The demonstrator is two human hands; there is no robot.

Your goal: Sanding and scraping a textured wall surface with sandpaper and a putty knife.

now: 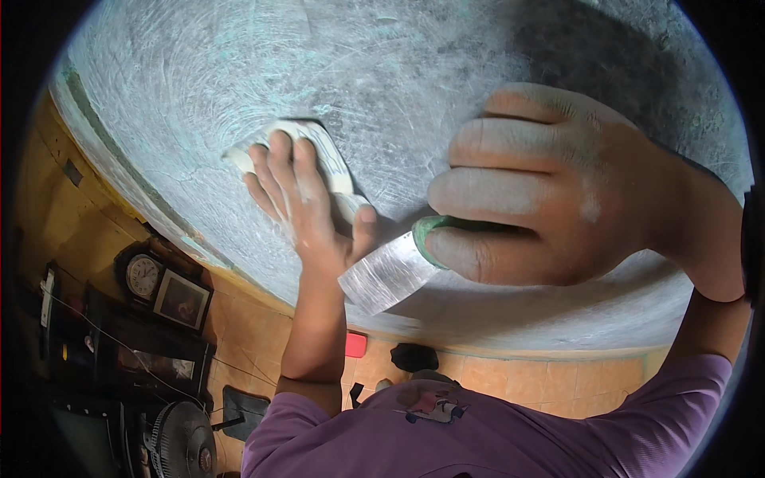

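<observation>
My left hand [299, 195] lies with fingers stretched over a pale, folded sheet of sandpaper [328, 155], holding it flat against the wall [382, 95]. Part of the sheet is hidden under the palm and thumb. White dust coats the fingers. Closer to the camera, my right hand [526, 187] is closed in a fist around the green handle of a putty knife [390, 275]. Its wide metal blade points down and left, near my left wrist. Most of the handle is hidden in the fist, which is also dusty.
The wall is blue-grey with swirling scratch marks. Below on the left are a clock [142, 275], a framed picture [182, 299], a dark cabinet [119, 334] and a fan [185, 442]. A red object [355, 345] and a black item [413, 357] lie on the orange tiled floor [510, 378].
</observation>
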